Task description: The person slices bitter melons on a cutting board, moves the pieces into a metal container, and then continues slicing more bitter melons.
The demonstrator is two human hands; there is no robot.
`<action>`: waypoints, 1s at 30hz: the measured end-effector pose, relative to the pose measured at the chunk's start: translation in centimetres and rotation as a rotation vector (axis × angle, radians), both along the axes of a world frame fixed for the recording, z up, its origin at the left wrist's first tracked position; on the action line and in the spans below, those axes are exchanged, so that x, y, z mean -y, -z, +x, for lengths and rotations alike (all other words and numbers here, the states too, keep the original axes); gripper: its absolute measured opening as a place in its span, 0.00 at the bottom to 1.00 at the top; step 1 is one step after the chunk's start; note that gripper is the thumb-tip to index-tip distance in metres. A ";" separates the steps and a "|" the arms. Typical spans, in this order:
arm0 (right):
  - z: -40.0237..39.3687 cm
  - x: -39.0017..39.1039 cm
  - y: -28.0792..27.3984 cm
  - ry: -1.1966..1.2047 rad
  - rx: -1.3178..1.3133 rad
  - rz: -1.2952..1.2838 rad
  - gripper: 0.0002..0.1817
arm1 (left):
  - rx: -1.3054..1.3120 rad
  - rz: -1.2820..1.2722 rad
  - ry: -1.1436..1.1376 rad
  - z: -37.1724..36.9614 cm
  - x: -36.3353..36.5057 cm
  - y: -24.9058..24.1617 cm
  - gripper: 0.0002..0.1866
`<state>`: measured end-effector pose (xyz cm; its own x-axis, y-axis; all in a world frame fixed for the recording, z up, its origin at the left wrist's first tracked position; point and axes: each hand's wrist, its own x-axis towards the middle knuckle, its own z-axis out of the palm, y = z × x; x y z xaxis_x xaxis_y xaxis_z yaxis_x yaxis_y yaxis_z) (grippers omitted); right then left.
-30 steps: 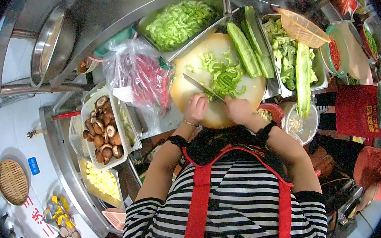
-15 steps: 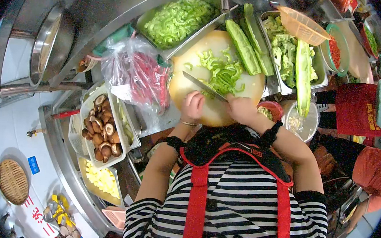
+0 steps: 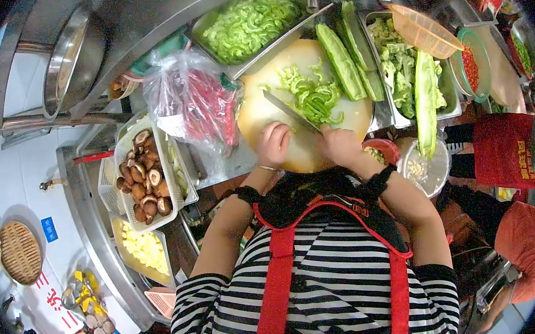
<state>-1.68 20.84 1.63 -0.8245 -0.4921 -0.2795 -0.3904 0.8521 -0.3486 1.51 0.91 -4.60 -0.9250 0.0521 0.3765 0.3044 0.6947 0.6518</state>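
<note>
My right hand (image 3: 342, 148) is closed around the handle of a kitchen knife (image 3: 291, 111), whose blade points up and left over the round cutting board (image 3: 260, 111). Sliced green bitter melon (image 3: 316, 99) lies in a loose pile just beyond the blade. My left hand (image 3: 273, 143) is at the board's near left, fingers curled, with nothing visible in them. A small green piece lies close to its fingertips. Hollowed bitter melon halves (image 3: 343, 65) rest at the board's upper right. A metal tray (image 3: 250, 30) of sliced bitter melon stands beyond the board.
Plastic-bagged red peppers (image 3: 206, 106) lie left of the board, near a basket of mushrooms (image 3: 144, 178) and a tray of yellow chunks (image 3: 144, 248). At right are a broccoli tray (image 3: 396, 67), another melon half (image 3: 425, 105), and a tub (image 3: 431, 173). Other people stand further right.
The knife blade has shifted slightly up, away from my left hand. My left hand has turned a little and its fingers have moved slightly up the board.
</note>
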 end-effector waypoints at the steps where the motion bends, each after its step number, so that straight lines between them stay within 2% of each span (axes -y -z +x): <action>1: 0.0 -0.1 -0.5 0.032 0.028 -0.013 0.16 | 0.000 -0.001 0.000 0.2 0.2 0.1 0.09; 3: 0.4 0.5 -0.5 0.021 0.036 -0.025 0.16 | -0.038 0.051 -0.099 0.9 0.8 0.1 0.09; 8: 0.1 0.9 1.5 0.002 0.003 -0.027 0.15 | -0.077 -0.040 -0.072 0.6 0.4 -0.4 0.12; 11: -0.3 -1.2 -0.6 -0.009 -0.060 -0.059 0.14 | 0.000 -0.157 -0.098 -0.2 -0.7 -0.8 0.18; 13: 0.0 -3.2 -3.0 0.037 -0.151 -0.096 0.15 | 0.218 -0.312 -0.059 -0.6 -1.5 -2.0 0.35; 14: 0.2 -4.2 -4.7 0.074 -0.162 -0.085 0.15 | 0.214 -0.309 -0.058 -1.0 -1.8 -2.5 0.35; 16: 0.5 -6.1 -9.4 0.113 -0.186 -0.078 0.15 | 0.244 -0.402 0.005 -2.7 -2.2 -3.1 0.48; 19: 1.2 -9.6 -13.5 0.026 -0.322 -0.022 0.14 | 0.116 -0.390 0.029 -6.1 -1.6 -1.3 0.52; 22: 2.8 -12.1 -16.5 -0.012 -0.323 0.144 0.15 | 0.052 -0.362 0.160 -8.7 -1.3 -0.6 0.52; 25: 4.6 -13.9 -16.0 -0.032 -0.259 0.279 0.14 | 0.033 -0.357 0.236 -9.6 -2.6 -1.4 0.50; 27: 5.5 -13.7 -14.7 -0.040 -0.221 0.360 0.13 | 0.099 -0.349 0.311 -10.0 -3.9 -1.7 0.48; 30: 5.7 -13.0 -9.7 -0.040 -0.268 0.404 0.15 | 0.038 -0.333 0.363 -10.0 -5.1 -1.9 0.42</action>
